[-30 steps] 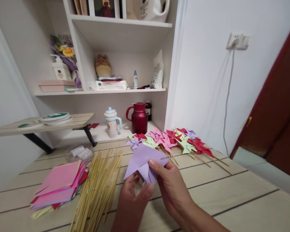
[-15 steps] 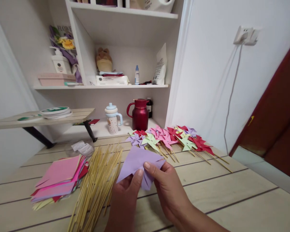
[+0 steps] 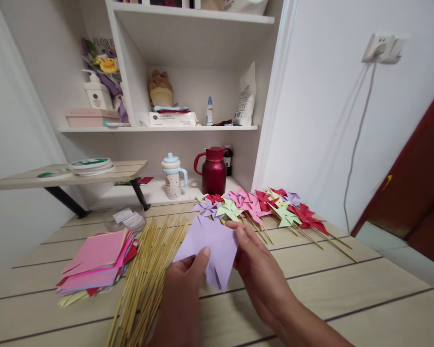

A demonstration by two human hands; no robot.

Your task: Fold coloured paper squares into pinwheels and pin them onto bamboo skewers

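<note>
Both of my hands hold a lilac paper square (image 3: 211,243) with cut, folded corners, just above the wooden table (image 3: 347,294). My left hand (image 3: 186,284) pinches its lower left part with thumb and fingers. On the paper's right edge, my right hand (image 3: 258,270) grips with the thumb on top. A heap of bamboo sticks (image 3: 146,277) lies just left of my hands. Behind the paper lies a row of finished paper pinwheels (image 3: 260,207) on sticks, in red, pink, green and lilac.
A stack of coloured paper squares (image 3: 96,262) lies at the left. A red jug (image 3: 214,169) and a spotted cup (image 3: 172,176) stand on the low shelf behind. A small side table (image 3: 65,176) juts in from the left. A cable hangs from the wall socket (image 3: 381,48).
The lilac paper has turned and flattened in my hands, and my left thumb has come up onto it. The view has shifted slightly to the left.
</note>
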